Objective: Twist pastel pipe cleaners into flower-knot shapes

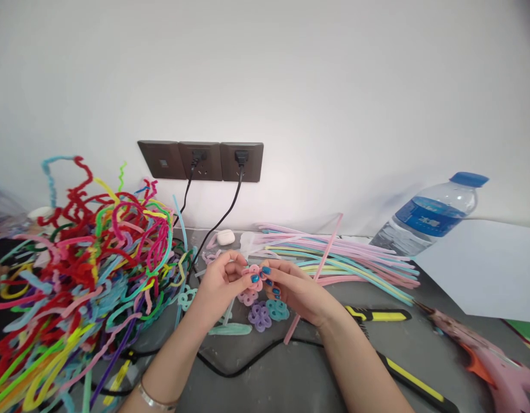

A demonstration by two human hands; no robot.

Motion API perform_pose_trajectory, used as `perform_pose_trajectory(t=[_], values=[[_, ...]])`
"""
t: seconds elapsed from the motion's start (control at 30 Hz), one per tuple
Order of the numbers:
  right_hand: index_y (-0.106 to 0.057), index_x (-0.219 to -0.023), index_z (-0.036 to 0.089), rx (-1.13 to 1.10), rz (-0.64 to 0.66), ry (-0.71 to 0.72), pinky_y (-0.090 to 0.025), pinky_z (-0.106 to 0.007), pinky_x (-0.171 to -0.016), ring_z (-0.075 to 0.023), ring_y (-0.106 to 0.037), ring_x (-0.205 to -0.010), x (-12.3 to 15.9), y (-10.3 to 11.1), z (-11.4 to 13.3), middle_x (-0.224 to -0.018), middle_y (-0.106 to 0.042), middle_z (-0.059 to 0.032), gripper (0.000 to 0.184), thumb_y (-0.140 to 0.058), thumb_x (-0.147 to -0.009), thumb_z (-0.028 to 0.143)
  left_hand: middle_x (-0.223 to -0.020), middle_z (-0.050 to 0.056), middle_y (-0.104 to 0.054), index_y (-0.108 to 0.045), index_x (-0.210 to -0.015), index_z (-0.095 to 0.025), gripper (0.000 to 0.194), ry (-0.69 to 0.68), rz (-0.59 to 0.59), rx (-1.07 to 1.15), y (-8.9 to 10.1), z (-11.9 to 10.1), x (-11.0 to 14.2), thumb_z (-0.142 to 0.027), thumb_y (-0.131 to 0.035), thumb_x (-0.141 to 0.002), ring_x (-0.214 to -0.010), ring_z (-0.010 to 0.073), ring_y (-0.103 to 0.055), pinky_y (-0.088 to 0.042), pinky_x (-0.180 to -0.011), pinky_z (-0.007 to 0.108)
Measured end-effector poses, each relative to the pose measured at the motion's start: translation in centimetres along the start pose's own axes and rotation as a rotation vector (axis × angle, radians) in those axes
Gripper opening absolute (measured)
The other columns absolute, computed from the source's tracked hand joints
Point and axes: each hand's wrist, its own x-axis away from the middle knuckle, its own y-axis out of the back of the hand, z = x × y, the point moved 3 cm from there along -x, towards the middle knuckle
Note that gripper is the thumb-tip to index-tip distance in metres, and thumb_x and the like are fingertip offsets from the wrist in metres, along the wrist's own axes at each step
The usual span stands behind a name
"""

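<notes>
My left hand (219,281) and my right hand (293,287) meet over the grey table (291,373), both pinching a small pink pipe-cleaner flower (253,272) between fingertips. A long pink pipe cleaner (316,275) runs from under my right hand up toward the wall. Just below my hands lie finished loops: a pink flower (248,296), a purple one (258,315), a teal one (277,310) and a mint one (186,296).
A big tangle of bright pipe cleaners (76,275) fills the left. Straight pastel pipe cleaners (342,258) lie behind my hands. A water bottle (432,221), white paper (484,269), pink glue gun (484,355), yellow-black tools (377,314), black cables (243,367), earbud case (225,237) and wall sockets (200,160) surround them.
</notes>
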Motion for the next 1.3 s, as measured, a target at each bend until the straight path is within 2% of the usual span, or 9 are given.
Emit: perform_pose_trajectory(t=[0.2,0.43,0.6,0.77,1.0,1.17,1.3], values=[[-0.059,-0.068,0.016,-0.089,0.044,-0.123,-0.022,-0.025,-0.055,-0.0089,-0.036,-0.055,0.3,0.5,-0.2,-0.062,-0.047,0.0032,0.028,-0.078,-0.071,0.036,-0.062,-0.007,-0.061,-0.048,-0.084,-0.020,0.037,0.015,0.047,-0.025,-0.2,0.2,0.1,-0.027,-0.081,-0.067,-0.058,0.0107,-0.061,-0.048,-0.055,0.020],[-0.059,-0.078,0.019,0.012,-0.074,0.053,-0.026,-0.026,-0.056,-0.0109,-0.040,-0.061,0.0,-0.2,0.2,-0.069,-0.050,0.0029,0.033,-0.076,-0.076,0.047,-0.062,-0.005,-0.063,-0.052,-0.083,-0.019,0.026,-0.076,-0.015,-0.111,0.0,-0.3,0.0,-0.024,-0.074,-0.072,-0.058,0.0109,-0.062,-0.050,-0.057,0.021],[-0.060,-0.082,0.019,0.024,-0.018,0.057,-0.027,-0.025,-0.056,-0.0100,-0.041,-0.060,-0.1,0.0,-0.2,-0.069,-0.053,0.0030,0.030,-0.077,-0.076,0.044,-0.065,-0.004,-0.066,-0.053,-0.088,-0.019,0.029,-0.036,0.016,-0.128,0.1,-0.2,0.0,-0.021,-0.074,-0.069,-0.060,0.0129,-0.064,-0.050,-0.057,0.023],[-0.063,-0.078,0.017,0.082,0.016,0.038,-0.027,-0.025,-0.055,-0.0096,-0.040,-0.058,-0.2,0.4,-0.5,-0.069,-0.054,0.0016,0.027,-0.076,-0.078,0.040,-0.067,-0.003,-0.065,-0.052,-0.086,-0.019,0.029,0.002,0.059,-0.165,0.0,-0.4,0.2,-0.019,-0.075,-0.068,-0.059,0.0114,-0.061,-0.049,-0.057,0.021],[-0.063,-0.074,0.017,-0.108,-0.119,0.123,-0.027,-0.023,-0.053,-0.0088,-0.035,-0.057,-0.5,-0.2,-0.1,-0.067,-0.049,0.0032,0.029,-0.080,-0.073,0.041,-0.085,0.002,-0.066,-0.064,-0.089,-0.016,0.026,-0.009,-0.027,0.015,-0.8,-0.1,0.1,-0.033,-0.076,-0.073,-0.080,0.0151,-0.063,-0.056,-0.065,0.024],[-0.064,-0.074,0.018,-0.116,-0.118,0.160,-0.027,-0.023,-0.053,-0.0088,-0.036,-0.057,-0.7,-0.6,-0.2,-0.066,-0.050,0.0033,0.027,-0.079,-0.074,0.041,-0.077,0.002,-0.068,-0.069,-0.082,-0.015,0.026,-0.038,-0.137,0.065,-0.6,0.2,0.1,-0.036,-0.078,-0.071,-0.070,0.0130,-0.063,-0.057,-0.066,0.024],[-0.064,-0.072,0.018,-0.055,-0.126,0.162,-0.027,-0.023,-0.053,-0.0093,-0.037,-0.057,-0.7,-0.4,-0.1,-0.064,-0.049,0.0031,0.028,-0.077,-0.076,0.042,-0.072,0.002,-0.070,-0.071,-0.081,-0.015,0.021,-0.097,-0.123,-0.025,-0.3,0.0,0.1,-0.032,-0.078,-0.071,-0.065,0.0126,-0.064,-0.054,-0.062,0.022]])
